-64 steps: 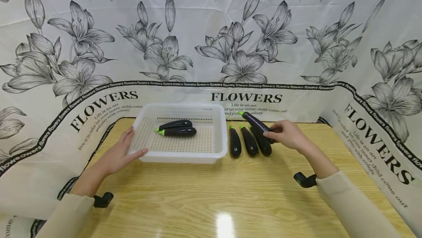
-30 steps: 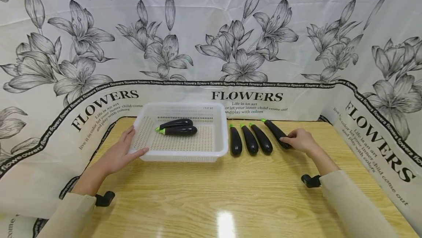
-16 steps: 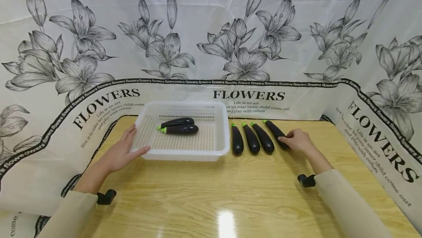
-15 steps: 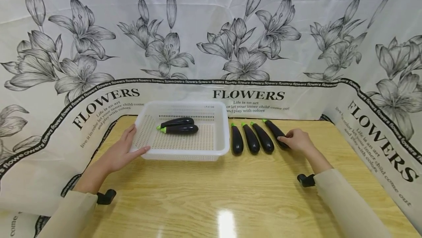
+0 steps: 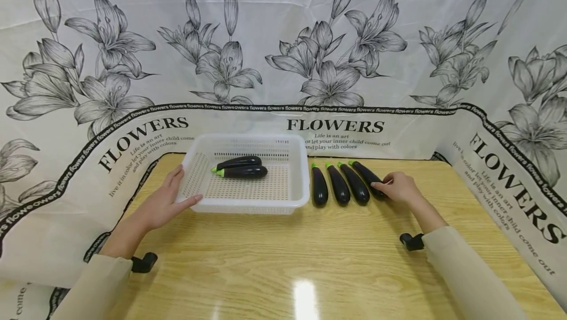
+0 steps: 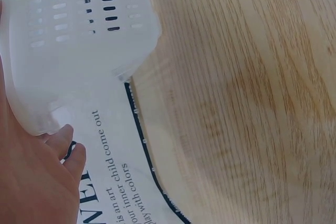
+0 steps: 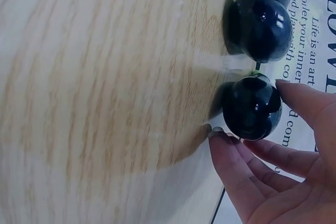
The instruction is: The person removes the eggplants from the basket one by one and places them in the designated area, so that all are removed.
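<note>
A white plastic basket (image 5: pixel 248 203) with slotted walls stands left of centre, with two dark eggplants (image 5: pixel 242 172) side by side inside. My left hand (image 5: pixel 163 205) holds its near left corner, thumb at the front rim and fingers along the left side; the left wrist view shows fingertips (image 6: pixel 75 156) under the rim. To the right of the basket, several eggplants (image 5: pixel 337 185) lie in a row, green stems pointing away. My right hand (image 5: pixel 400 188) grips the blunt end of the rightmost eggplant (image 5: pixel 364 174), thumb on one side and fingers on the other, as the right wrist view shows.
All of this is on a light wooden table (image 5: pixel 257 256). A white cloth (image 5: pixel 248 79) printed with flowers and lettering rises behind it and at both sides. Black wrist mounts (image 5: pixel 412 241) sit on both forearms.
My right hand has lowered the raised eggplant onto the table at the row's right end. Its stem end has since swung slightly left, towards its neighbour. My left hand stays on the basket.
</note>
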Available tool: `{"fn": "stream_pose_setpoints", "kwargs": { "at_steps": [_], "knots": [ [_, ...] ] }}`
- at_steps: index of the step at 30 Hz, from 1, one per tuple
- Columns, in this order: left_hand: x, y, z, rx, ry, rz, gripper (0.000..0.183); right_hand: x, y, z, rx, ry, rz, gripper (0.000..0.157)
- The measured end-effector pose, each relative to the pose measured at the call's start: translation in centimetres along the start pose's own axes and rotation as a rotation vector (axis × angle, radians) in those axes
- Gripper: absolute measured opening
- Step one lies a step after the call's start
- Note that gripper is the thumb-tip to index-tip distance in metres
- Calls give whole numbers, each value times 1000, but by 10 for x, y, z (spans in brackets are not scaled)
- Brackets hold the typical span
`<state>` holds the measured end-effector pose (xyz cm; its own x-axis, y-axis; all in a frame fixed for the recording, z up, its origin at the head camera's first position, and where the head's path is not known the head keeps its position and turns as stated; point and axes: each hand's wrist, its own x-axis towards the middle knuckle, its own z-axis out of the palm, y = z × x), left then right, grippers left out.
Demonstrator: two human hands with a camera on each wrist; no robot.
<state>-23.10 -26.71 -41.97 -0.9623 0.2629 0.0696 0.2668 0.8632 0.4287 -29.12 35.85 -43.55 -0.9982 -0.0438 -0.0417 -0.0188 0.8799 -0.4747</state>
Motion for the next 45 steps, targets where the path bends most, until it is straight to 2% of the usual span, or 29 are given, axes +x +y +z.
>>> {"fn": "stream_pose_setpoints", "kwargs": {
  "at_steps": [25, 32, 39, 45],
  "knots": [
    [0, -3, 2, -7, 5, -10, 103, -17, -16, -8, 21, -34, -10, 64],
    [0, -3, 3, -1, 2, -12, 104, -23, -24, -14, -10, -56, -23, 64],
    [1, -4, 0, -1, 5, -9, 104, -24, -34, -17, -19, -56, -75, 63],
    [2, -4, 2, 0, -1, -7, 104, -29, -54, -17, -10, -33, -146, 60]
  ]
}}
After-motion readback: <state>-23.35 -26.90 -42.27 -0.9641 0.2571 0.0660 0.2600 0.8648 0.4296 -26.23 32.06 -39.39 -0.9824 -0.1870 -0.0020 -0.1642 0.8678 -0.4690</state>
